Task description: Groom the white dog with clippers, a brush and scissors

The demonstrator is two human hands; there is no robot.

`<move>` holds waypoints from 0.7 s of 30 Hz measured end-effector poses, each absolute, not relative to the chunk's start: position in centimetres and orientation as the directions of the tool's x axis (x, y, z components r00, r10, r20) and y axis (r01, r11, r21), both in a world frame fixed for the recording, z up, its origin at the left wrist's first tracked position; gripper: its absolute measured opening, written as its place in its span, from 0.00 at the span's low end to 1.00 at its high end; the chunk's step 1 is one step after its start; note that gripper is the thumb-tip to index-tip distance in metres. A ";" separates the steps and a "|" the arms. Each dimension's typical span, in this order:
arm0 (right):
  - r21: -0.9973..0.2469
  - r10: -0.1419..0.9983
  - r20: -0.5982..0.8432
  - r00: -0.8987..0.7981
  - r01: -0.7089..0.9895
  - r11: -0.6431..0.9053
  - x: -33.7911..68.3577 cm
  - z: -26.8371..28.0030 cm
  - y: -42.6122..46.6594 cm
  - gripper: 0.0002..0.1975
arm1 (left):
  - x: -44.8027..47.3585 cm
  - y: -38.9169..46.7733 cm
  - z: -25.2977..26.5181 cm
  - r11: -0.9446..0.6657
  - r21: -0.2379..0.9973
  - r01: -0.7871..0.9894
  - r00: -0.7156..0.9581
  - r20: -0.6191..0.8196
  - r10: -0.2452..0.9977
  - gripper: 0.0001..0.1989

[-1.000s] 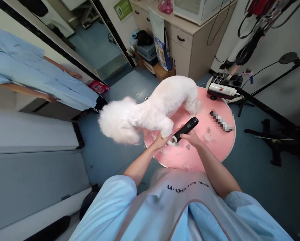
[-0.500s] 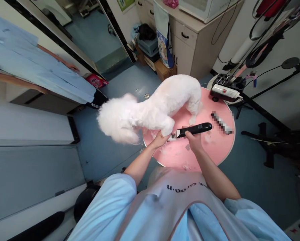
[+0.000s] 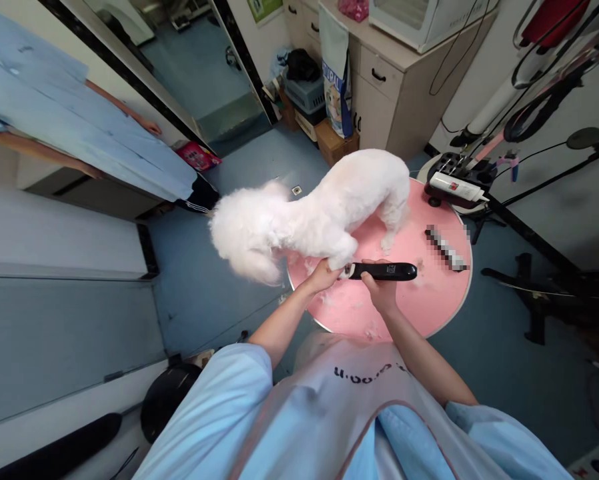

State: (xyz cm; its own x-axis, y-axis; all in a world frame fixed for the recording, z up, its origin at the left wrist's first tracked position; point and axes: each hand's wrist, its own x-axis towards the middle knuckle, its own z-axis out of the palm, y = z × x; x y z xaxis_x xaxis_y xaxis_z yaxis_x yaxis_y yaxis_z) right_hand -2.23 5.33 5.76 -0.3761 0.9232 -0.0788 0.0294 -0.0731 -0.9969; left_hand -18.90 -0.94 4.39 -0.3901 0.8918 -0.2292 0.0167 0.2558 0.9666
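A white fluffy dog [image 3: 324,207] stands on a round pink grooming table [image 3: 429,300], its head out past the left edge. My left hand [image 3: 323,276] is closed round the dog's front paw [image 3: 348,269]. In my right hand [image 3: 379,291] is a black hair clipper [image 3: 389,271], held level with its blade end at the paw. The blade itself is largely hidden by the paw and fingers. Loose tufts of white fur lie on the tabletop.
A blurred-out narrow object [image 3: 445,248] lies on the table's right side. Behind it stands a tool holder with a white tube [image 3: 458,187]. A person in blue [image 3: 79,127] stands at the left. Cabinets [image 3: 379,87] and a pet carrier [image 3: 304,93] are at the back.
The clipper has turned from slanting to nearly level and moved left, its blade end now against the paw. My left hand still grips the paw. The whole view has shifted slightly.
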 end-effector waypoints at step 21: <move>-0.990 0.782 -0.127 -0.610 0.129 -0.060 -1.8 8.0 7.5 0.15 | -18.9 -1.2 5.0 0.330 0.943 -0.046 -0.311 -0.327 0.892 0.19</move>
State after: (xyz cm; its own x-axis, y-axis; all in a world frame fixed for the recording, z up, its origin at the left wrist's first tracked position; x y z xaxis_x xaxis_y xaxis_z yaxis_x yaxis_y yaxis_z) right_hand -1.81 7.50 8.04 -0.6099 0.7822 -0.1273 0.1294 -0.0602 -0.9898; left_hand -18.89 -1.25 4.99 -0.3111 0.8922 -0.3273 -0.0463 0.3298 0.9429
